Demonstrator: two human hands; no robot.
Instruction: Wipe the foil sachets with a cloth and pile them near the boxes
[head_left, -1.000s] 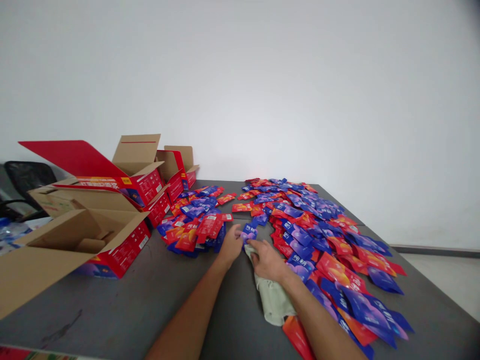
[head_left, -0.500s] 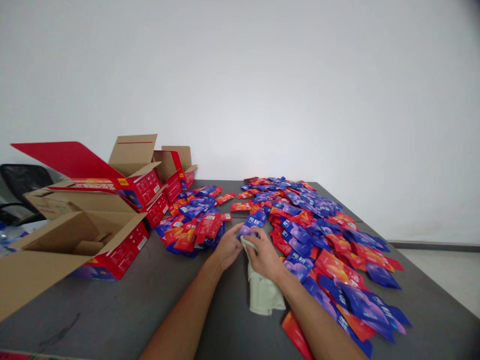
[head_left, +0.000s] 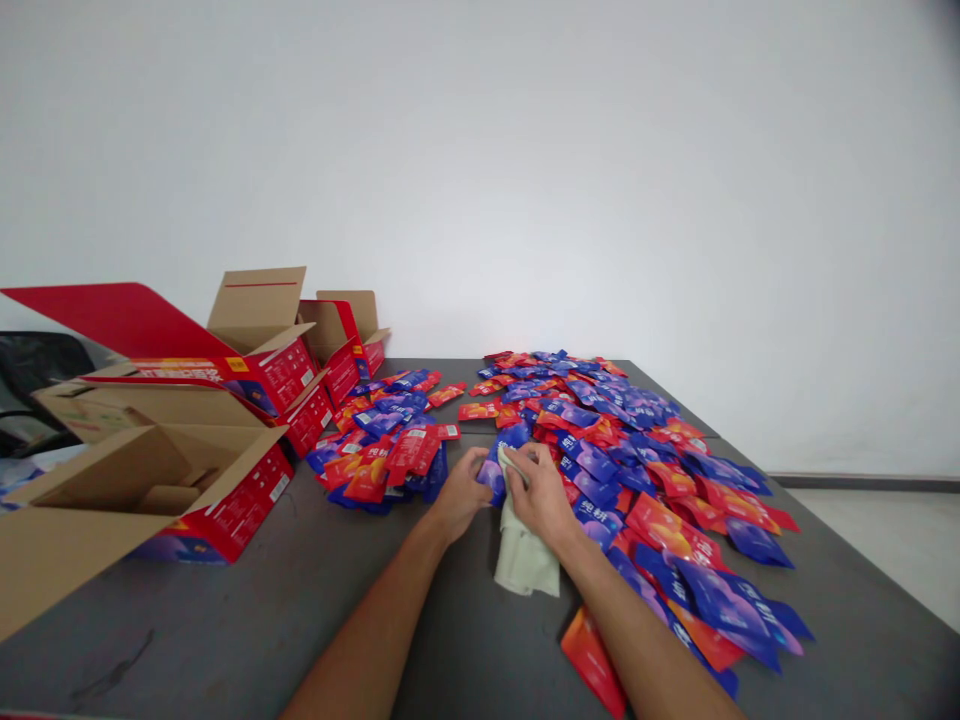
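A blue-purple pouch (head_left: 492,474) with white lettering is pinched at its left edge by my left hand (head_left: 460,497). My right hand (head_left: 541,497) is closed on a pale green cloth (head_left: 526,558) and presses it against the face of this pouch. The cloth's lower end hangs down to the dark table. To the right of my right hand lies a large spread of red and blue pouches (head_left: 592,461). A smaller pile of similar pouches (head_left: 389,443) lies beyond my left hand. The cloth and my fingers hide part of the held pouch.
Several open cardboard boxes with red printed sides stand along the left, the nearest box (head_left: 240,505) with its flaps spread outward. The grey table (head_left: 330,600) ends against a white wall at the back. A black chair (head_left: 45,375) is partly visible at far left.
My right hand and the cloth have moved up over the pouch, covering more of its lettering. The pouch sits slightly lower and more upright. The whole view has shifted slightly.
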